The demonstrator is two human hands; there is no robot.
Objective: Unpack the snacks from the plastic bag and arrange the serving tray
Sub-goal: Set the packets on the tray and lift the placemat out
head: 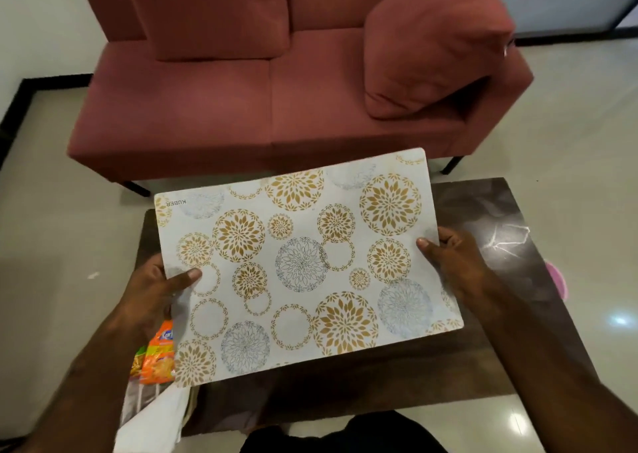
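A white placemat (303, 266) printed with gold and grey flower circles is held flat above the dark table (511, 218). My left hand (155, 290) grips its left edge, thumb on top. My right hand (452, 259) grips its right edge the same way. Orange and green snack packets (155, 356) show under my left forearm at the mat's lower left corner. Below them lies a white plastic bag (152, 418), partly hidden by the mat and my arm. No serving tray is visible.
A pink sofa (269, 100) with two cushions stands just beyond the table. Glossy light floor tiles (569, 142) surround the table. A pink round object (557, 280) peeks out at the table's right edge.
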